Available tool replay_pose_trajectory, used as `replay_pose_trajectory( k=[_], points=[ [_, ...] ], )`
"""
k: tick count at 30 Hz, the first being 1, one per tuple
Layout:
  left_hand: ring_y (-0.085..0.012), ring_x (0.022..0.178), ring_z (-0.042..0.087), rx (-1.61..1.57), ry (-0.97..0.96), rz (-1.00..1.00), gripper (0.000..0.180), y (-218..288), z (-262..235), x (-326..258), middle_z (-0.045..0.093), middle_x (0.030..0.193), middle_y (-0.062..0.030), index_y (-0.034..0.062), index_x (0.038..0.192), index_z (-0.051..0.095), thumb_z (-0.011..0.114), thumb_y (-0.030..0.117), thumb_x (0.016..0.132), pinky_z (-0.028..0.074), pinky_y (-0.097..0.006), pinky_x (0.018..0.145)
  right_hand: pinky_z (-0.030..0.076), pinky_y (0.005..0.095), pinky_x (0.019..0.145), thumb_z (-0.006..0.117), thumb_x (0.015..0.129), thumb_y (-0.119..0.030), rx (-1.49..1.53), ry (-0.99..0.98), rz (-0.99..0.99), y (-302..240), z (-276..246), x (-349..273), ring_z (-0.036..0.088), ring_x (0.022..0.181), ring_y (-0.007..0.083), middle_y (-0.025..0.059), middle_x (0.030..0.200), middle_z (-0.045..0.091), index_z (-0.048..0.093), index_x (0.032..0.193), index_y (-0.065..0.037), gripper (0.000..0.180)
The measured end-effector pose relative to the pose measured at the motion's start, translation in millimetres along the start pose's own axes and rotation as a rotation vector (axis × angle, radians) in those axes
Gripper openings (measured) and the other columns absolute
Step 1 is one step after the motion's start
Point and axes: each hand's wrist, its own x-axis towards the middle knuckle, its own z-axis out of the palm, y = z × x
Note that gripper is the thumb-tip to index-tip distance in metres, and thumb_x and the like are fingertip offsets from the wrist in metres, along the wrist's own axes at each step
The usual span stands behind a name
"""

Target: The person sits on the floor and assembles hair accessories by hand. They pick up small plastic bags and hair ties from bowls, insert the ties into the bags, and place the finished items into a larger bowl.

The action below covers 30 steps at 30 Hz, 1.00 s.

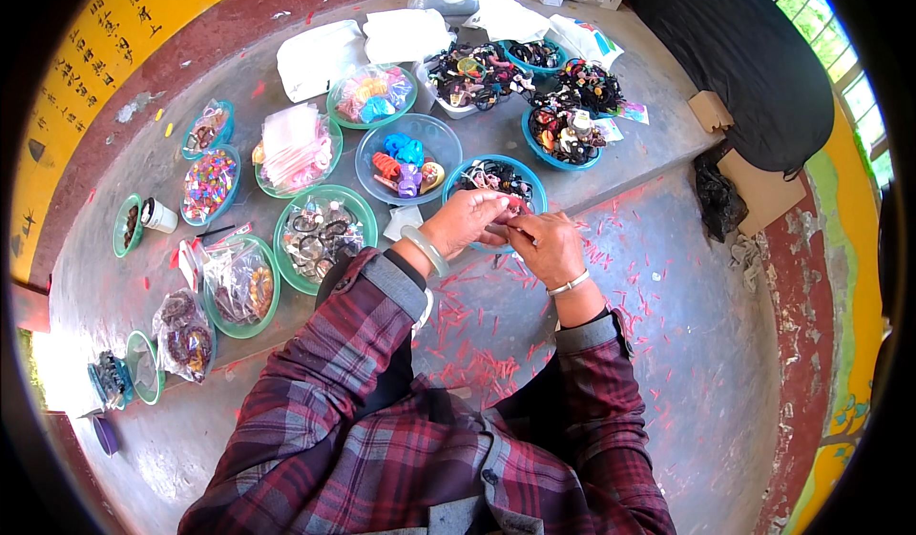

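Note:
My left hand (pixel 465 218) and my right hand (pixel 553 247) meet over the near rim of a blue basin (pixel 541 190) of dark hair ties. Pinched between the fingertips of both is a small red item (pixel 516 207); its kind is too small to make out. The left wrist wears a pale bangle (pixel 426 251), the right a thin silvery one (pixel 570 283). Just left of that basin stands a clear bowl (pixel 365 161) with blue, red and purple pieces. A green basin (pixel 282 260) of dark hair ties with small ornaments is beside my left forearm.
More basins of hair accessories crowd the grey ledge to the left and far side, with white plastic bags (pixel 322 58) behind them. Red scraps (pixel 482 368) litter the lower surface before me. A black cover (pixel 735 58) and cardboard (pixel 763 192) lie at the far right.

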Motion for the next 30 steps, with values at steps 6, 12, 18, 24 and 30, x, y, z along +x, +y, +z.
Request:
replay_pose_trajectory(
  k=[6, 12, 18, 24, 30],
  points=[
    [-0.0147, 0.078, 0.06, -0.027, -0.008, -0.016, 0.034, 1.7, 0.5, 0.3, 0.058, 0.096, -0.0098, 0.0006, 0.111, 0.05, 0.042, 0.027, 0.091, 0.052, -0.027, 0.067, 0.044, 0.0342, 0.054, 0.062, 0.068, -0.012, 0.189, 0.06, 0.098, 4.4, 7.9, -0.6, 0.058, 0.058, 0.0268, 0.0096, 0.061, 0.059, 0.062, 0.071, -0.007, 0.006],
    [-0.0162, 0.081, 0.06, -0.064, -0.011, -0.004, 0.034, 4.2, -0.3, -1.3, 0.059, 0.097, -0.0119, 0.0003, 0.11, 0.049, 0.041, 0.027, 0.091, 0.051, -0.028, 0.069, 0.045, 0.0285, 0.053, 0.067, 0.066, -0.007, 0.221, 0.129, 0.374, -8.7, 0.7, 4.0, 0.057, 0.056, 0.0197, 0.0086, 0.061, 0.058, 0.059, 0.075, -0.006, 0.012],
    [-0.019, 0.082, 0.061, -0.159, 0.036, 0.07, 0.035, 7.0, 1.8, -0.1, 0.059, 0.095, -0.0133, -0.0004, 0.111, 0.047, 0.039, 0.028, 0.092, 0.052, -0.029, 0.071, 0.044, 0.0232, 0.062, 0.068, 0.07, -0.004, 0.784, 0.123, 0.566, 8.0, 9.9, -0.7, 0.055, 0.071, 0.011, 0.003, 0.078, 0.058, 0.06, 0.087, -0.002, 0.019],
    [-0.0185, 0.084, 0.06, -0.178, 0.014, 0.069, 0.035, 8.9, 3.9, -0.7, 0.057, 0.097, -0.0132, 0.0003, 0.111, 0.046, 0.04, 0.029, 0.092, 0.051, -0.03, 0.073, 0.043, 0.0209, 0.068, 0.065, 0.073, 0.0, 0.985, 0.156, 0.501, 17.0, 14.6, -5.6, 0.054, 0.077, 0.0096, 0.0017, 0.085, 0.058, 0.065, 0.087, -0.001, 0.014],
    [-0.0151, 0.088, 0.058, -0.18, 0.044, 0.087, 0.032, 12.2, 8.0, -1.5, 0.058, 0.099, -0.0088, 0.0013, 0.107, 0.05, 0.048, 0.027, 0.089, 0.05, -0.025, 0.07, 0.042, 0.02, 0.061, 0.064, 0.074, -0.002, 1.079, 0.222, 0.624, 13.2, 12.2, -3.7, 0.053, 0.068, 0.0087, 0.0024, 0.078, 0.06, 0.066, 0.084, -0.001, 0.01]
  ],
)
